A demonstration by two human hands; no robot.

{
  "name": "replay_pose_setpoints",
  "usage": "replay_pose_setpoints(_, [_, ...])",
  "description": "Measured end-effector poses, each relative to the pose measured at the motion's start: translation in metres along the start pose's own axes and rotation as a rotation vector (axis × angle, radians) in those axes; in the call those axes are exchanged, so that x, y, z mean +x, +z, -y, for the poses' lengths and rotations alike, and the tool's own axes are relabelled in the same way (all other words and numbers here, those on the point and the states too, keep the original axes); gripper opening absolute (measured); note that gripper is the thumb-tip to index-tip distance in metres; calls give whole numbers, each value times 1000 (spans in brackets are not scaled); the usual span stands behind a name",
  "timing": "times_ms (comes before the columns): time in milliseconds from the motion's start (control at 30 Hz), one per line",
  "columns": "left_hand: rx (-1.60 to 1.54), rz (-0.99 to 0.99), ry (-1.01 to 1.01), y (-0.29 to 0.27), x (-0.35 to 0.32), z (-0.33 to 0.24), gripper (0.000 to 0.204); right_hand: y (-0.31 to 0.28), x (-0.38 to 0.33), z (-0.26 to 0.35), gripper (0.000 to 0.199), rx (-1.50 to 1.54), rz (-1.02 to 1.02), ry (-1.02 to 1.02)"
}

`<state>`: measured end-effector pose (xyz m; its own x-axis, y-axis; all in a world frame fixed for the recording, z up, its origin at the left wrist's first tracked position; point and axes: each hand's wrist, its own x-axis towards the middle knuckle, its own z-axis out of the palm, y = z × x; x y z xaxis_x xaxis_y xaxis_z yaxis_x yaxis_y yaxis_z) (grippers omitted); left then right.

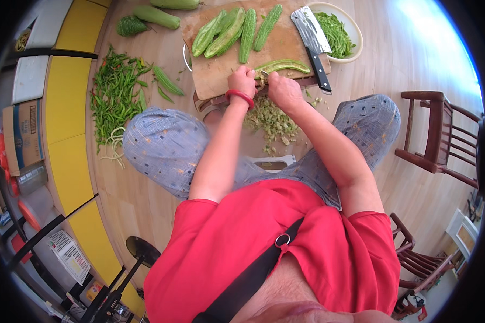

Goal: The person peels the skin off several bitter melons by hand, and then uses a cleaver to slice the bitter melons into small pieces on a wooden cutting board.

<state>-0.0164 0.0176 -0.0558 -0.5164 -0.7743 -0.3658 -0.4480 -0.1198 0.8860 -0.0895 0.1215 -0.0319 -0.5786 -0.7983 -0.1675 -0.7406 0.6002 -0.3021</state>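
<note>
At the near edge of the wooden cutting board [205,75], my left hand [242,81], with a red bangle at the wrist, is closed at the left end of a halved bitter gourd [285,65]. My right hand [285,90] is closed just below that gourd half. A small shiny bit shows at its fingertips, but what it grips is mostly hidden. Several more bitter gourd halves [248,35] lie farther back on the board. A cleaver [312,35] with a black handle rests along the board's right side. Pale scooped-out pulp [272,121] is heaped on the floor below my hands.
A white bowl [358,33] of sliced green pieces stands beyond the cleaver. Green chillies [113,94] lie piled on the floor at left, and whole gourds [156,16] lie at the far left. Wooden chairs [434,134] stand at right; yellow cabinets [64,99] line the left.
</note>
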Motion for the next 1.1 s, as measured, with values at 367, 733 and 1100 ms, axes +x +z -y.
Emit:
replay_pose_setpoints(367, [-19, 53, 23, 0, -3, -6, 12, 2, 14, -7, 11, -58, -78, 16])
replay_pose_setpoints(733, [-63, 42, -65, -1, -2, -8, 13, -10, 3, 0, 16, -11, 31, -28])
replay_pose_setpoints(1100, [-110, 67, -18, 2, -5, 0, 15, 6, 7, -9, 16, 34, -21, -80])
